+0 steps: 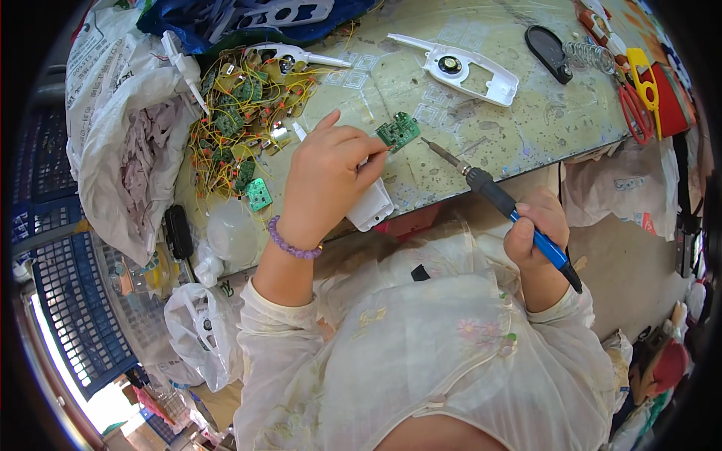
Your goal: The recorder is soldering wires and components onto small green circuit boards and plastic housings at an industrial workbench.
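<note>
Centre frame: our left hand (327,177) pinches a small green circuit board (398,131) above the worktop (519,128); our right hand (535,225) grips a blue-handled soldering iron (500,199), tip apart from the board; a pile of wired boards (241,124) waits upper left.

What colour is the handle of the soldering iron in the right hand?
Blue with a black grip, seen in the head view: soldering iron held by the right hand.

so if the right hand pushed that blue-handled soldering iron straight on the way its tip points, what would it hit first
Probably the small green circuit board pinched in the left hand; the right hand aims the blue-handled soldering iron at it, though depth is unclear.
</note>
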